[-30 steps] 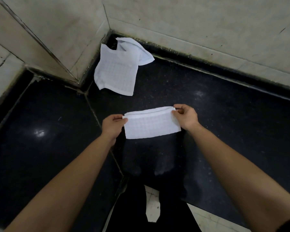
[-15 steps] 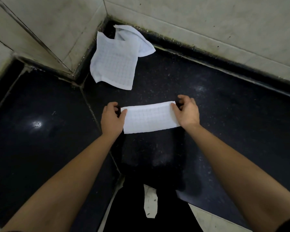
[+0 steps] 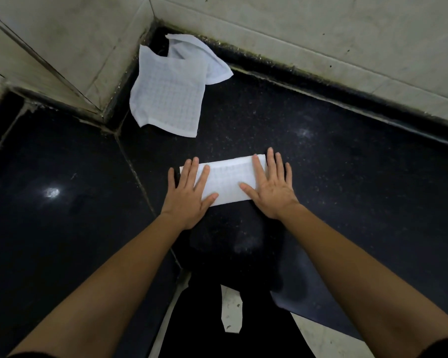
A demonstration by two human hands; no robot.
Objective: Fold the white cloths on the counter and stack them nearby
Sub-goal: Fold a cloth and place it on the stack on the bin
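A white checked cloth (image 3: 228, 180), folded into a narrow strip, lies flat on the black counter (image 3: 347, 177) in the middle of the view. My left hand (image 3: 189, 195) rests palm down on its left end with fingers spread. My right hand (image 3: 272, 189) lies flat on its right end, fingers spread too. Neither hand grips the fabric. Further back, in the corner where the walls meet, is a loose pile of unfolded white cloths (image 3: 171, 91), one flat and another crumpled behind it.
Beige tiled walls (image 3: 295, 29) close the counter at the back and on the left. A seam (image 3: 137, 171) runs across the black counter left of my hands. The counter's front edge and pale floor tiles (image 3: 230, 308) show below.
The folded cloth was held up by its two top corners, then lowered onto the counter. Both hands have let go of the corners and now lie flat on its ends.
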